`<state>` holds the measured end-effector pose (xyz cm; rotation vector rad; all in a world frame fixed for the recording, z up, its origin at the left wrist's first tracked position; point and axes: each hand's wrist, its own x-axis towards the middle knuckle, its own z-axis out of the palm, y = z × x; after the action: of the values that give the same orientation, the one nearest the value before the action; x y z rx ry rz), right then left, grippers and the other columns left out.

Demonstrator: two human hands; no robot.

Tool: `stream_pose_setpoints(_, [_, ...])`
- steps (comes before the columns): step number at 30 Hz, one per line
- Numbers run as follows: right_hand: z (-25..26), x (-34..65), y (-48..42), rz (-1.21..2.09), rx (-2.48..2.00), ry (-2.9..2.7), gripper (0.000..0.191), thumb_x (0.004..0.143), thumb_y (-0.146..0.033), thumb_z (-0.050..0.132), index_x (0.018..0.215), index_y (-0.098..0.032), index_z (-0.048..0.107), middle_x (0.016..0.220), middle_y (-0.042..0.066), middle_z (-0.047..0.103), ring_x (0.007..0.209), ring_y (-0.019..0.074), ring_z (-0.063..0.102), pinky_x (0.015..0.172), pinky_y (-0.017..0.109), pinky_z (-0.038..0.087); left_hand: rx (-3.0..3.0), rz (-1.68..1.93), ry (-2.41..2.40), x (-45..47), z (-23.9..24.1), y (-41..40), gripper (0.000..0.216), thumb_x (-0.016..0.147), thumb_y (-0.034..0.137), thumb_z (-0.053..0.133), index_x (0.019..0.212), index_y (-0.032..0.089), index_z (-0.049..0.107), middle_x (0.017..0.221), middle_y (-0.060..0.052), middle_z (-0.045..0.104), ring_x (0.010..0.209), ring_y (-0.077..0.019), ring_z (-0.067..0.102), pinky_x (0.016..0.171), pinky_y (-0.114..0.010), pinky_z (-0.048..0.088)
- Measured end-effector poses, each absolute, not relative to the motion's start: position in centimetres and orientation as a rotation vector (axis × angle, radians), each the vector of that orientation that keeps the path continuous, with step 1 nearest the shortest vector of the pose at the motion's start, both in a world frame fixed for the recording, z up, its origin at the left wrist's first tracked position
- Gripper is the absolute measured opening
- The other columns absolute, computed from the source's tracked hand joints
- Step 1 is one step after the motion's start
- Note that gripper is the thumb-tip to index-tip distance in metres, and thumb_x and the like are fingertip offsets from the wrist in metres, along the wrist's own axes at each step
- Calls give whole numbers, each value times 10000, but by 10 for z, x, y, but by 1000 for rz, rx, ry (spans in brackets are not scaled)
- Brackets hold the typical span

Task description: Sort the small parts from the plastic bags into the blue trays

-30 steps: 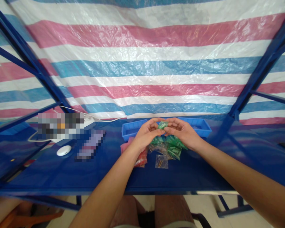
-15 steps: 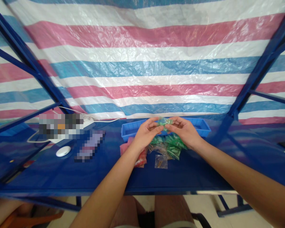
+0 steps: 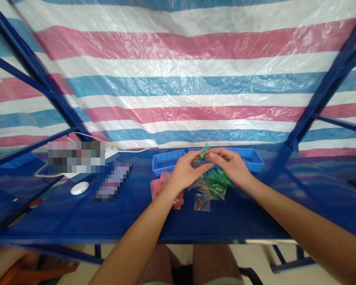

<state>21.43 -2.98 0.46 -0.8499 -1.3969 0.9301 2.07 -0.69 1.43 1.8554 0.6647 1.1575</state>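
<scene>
Both of my hands meet above a heap of small plastic bags. My left hand [image 3: 184,173] and my right hand [image 3: 230,165] pinch one small bag of green parts [image 3: 204,152] between their fingertips, and its top sticks up above the fingers. Under the hands lies a pile of green-filled bags [image 3: 216,184]. Red-filled bags [image 3: 163,186] lie to the left under my left wrist. A clear bag with a few gold pieces [image 3: 201,202] lies nearest to me.
Two shallow blue trays [image 3: 166,160] stand behind the bags on the blue table [image 3: 77,217]. A white mouse [image 3: 80,188], cables and blurred items lie at the left. Blue frame bars rise at both sides before a striped tarp [image 3: 178,79]. Someone else's arm shows at the bottom left.
The held green bag has turned from lying flat between my fingers to standing up, and my hands have drawn a little closer together. The piles lie as before.
</scene>
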Motion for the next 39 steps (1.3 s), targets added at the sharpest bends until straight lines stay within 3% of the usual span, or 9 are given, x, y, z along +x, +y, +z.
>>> stream_pose_setpoints(5, [11,212,-34,944,-841,-1370,334,904,-588,754,943,-257,772,919,40,779,772,220,699,736,372,592,1854,1148,734,17,11,2,389,939,421,734,1267,213,750,1222,-99,772,1094,-271,733,958,-379,599])
stream_pose_setpoints(10, [13,215,-34,814,-933,-1270,336,879,-559,789,971,-242,733,768,0,677,604,143,550,535,288,433,1822,1166,779,15,5,12,382,952,428,710,1250,190,734,1155,-89,786,978,-249,743,861,-355,607])
stream_pose_setpoints(13, [11,216,-32,795,-956,-1286,379,860,-545,806,1077,-243,734,836,13,683,678,156,575,578,292,444,1829,1196,772,16,5,9,430,926,401,751,1300,193,701,1183,-94,776,1017,-245,735,862,-325,585])
stream_pose_setpoints(17, [6,217,-29,854,-935,-1395,423,826,-541,835,1108,-240,739,883,19,699,703,164,581,616,309,447,1857,1134,762,16,10,1,490,937,428,740,1372,222,647,915,-41,758,751,-180,685,656,-260,508])
stream_pose_setpoints(19, [3,217,-28,875,-940,-1456,401,826,-549,832,1056,-232,747,825,7,680,663,156,555,608,312,430,1856,1101,737,15,12,-2,505,946,438,727,1392,223,628,891,-36,751,711,-168,663,629,-253,483])
stream_pose_setpoints(24, [1,217,-27,853,-929,-1509,360,840,-577,813,946,-236,770,745,-8,649,609,148,525,584,314,418,1823,1091,696,15,11,0,528,935,422,748,1408,223,622,944,-56,760,811,-191,702,713,-275,532])
stream_pose_setpoints(29, [3,217,-27,928,-925,-1398,359,804,-580,844,917,-244,789,763,0,704,610,155,570,604,317,455,1693,1159,725,16,11,4,479,875,406,814,1278,185,676,1076,-84,745,806,-164,711,742,-277,563])
stream_pose_setpoints(34, [5,215,-28,1013,-887,-1372,385,770,-576,868,917,-234,771,857,22,764,641,168,628,647,332,520,1620,1156,658,17,11,7,465,848,388,839,1217,162,669,967,-69,755,817,-162,713,752,-269,562])
stream_pose_setpoints(39, [6,218,-26,871,-913,-1341,364,798,-548,857,897,-236,699,764,-2,702,619,164,603,612,318,496,1746,1301,802,17,8,9,383,858,376,831,1157,170,711,1089,-103,767,979,-209,722,828,-304,581])
